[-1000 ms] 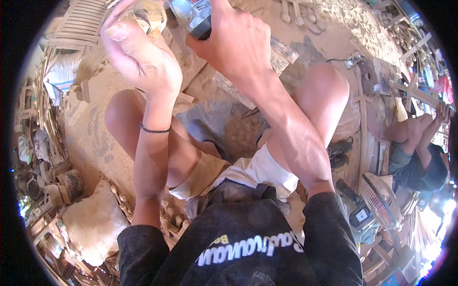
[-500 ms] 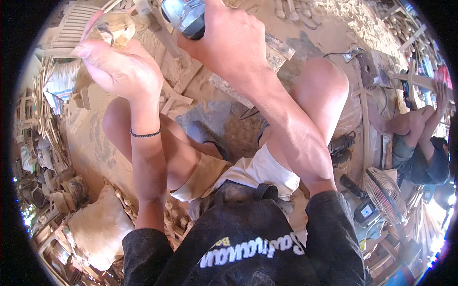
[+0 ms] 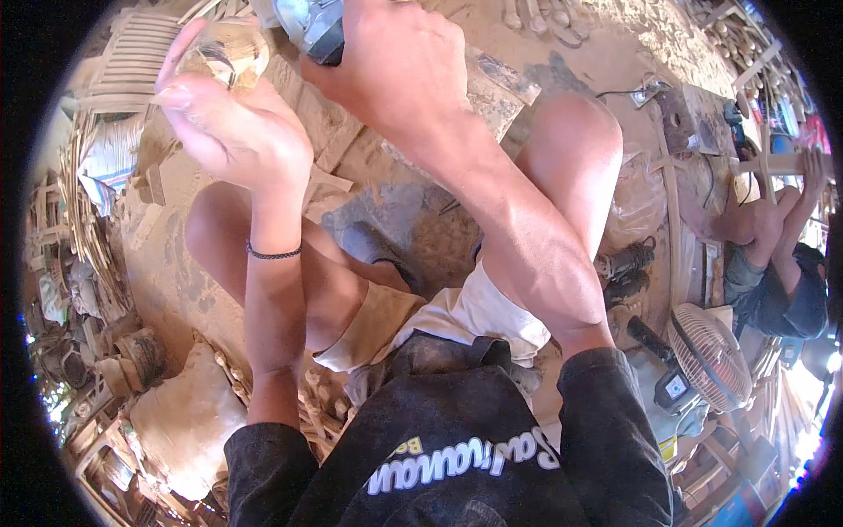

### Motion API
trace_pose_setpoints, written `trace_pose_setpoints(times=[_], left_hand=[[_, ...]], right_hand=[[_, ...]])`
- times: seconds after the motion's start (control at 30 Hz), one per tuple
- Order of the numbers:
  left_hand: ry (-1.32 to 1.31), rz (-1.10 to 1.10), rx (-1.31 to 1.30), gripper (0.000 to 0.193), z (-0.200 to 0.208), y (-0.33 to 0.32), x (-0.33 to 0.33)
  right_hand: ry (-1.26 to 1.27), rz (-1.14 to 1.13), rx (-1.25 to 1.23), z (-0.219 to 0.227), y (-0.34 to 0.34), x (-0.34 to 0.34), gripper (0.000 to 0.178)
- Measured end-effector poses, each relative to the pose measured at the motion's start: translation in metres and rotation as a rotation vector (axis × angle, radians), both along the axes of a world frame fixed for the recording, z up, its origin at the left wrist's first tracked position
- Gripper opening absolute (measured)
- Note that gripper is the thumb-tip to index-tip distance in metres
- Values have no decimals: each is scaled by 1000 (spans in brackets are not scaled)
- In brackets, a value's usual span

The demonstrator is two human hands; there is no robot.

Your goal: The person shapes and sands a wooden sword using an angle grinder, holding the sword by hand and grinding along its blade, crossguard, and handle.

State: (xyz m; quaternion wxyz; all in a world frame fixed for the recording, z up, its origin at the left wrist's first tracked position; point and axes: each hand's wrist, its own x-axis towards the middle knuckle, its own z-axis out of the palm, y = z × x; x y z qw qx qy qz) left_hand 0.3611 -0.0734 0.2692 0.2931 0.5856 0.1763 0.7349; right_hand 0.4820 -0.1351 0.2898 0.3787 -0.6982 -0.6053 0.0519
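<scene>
My left hand [image 3: 237,132], a dark braided bracelet on its wrist, is raised at the upper left. Its fingers curl round a rounded pale wooden piece [image 3: 230,54] with darker marks or hollows; its full shape is hard to make out. To its right, my right hand [image 3: 408,66] is closed round a grey-blue power tool [image 3: 309,25] with a black part. The tool's front runs toward the top edge, so its working end is not visible. Tool and wood appear close together, but I cannot tell whether they touch.
Between my bent knees lies a dusty floor [image 3: 167,263] with wood scraps. A slatted wooden piece [image 3: 136,57] is at the far left, a pale sack [image 3: 184,422] at the near left. On the right are a fan [image 3: 709,358] and another person [image 3: 773,281] sitting.
My right hand has shifted left with the power tool. My left hand and the wooden piece have moved slightly right, so the two hands are closer together.
</scene>
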Motion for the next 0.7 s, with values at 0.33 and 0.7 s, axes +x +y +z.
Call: trace_pose_setpoints(times=[0.33, 0.7], left_hand=[[-213, -207, 36, 65, 6, 7, -1], [-64, -220, 156, 51, 6, 29, -41]], right_hand=[[57, 51, -115, 17, -21, 11, 76], [98, -116, -42, 17, -19, 27, 72]])
